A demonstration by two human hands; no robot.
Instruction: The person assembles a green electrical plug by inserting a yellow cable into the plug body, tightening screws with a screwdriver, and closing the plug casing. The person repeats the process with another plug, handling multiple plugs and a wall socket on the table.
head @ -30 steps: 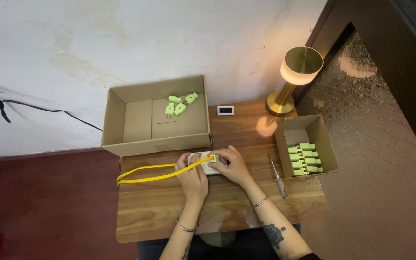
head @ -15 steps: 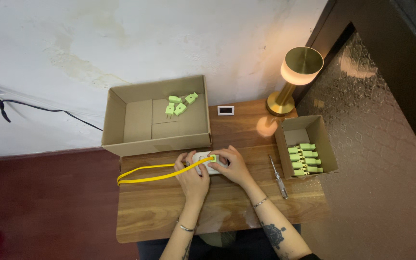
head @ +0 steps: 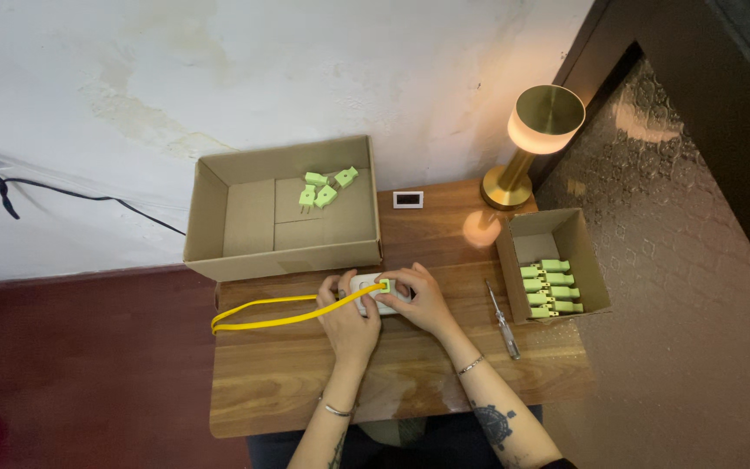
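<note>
My left hand (head: 347,314) and my right hand (head: 420,299) meet over a small white oval device (head: 368,286) on the wooden table (head: 288,373). Both hands grip it. A green plug (head: 384,285) sits on the device between my fingers, and a yellow cable (head: 262,313) runs from it leftward in a flat loop to the table's left edge. My fingers hide most of the white device.
A large open cardboard box (head: 245,217) at the back holds three green plugs (head: 326,188). A small box (head: 592,269) at the right holds several green plugs (head: 550,288). A screwdriver (head: 503,320), a small black-and-white display (head: 407,200) and a lit brass lamp (head: 536,139) stand nearby.
</note>
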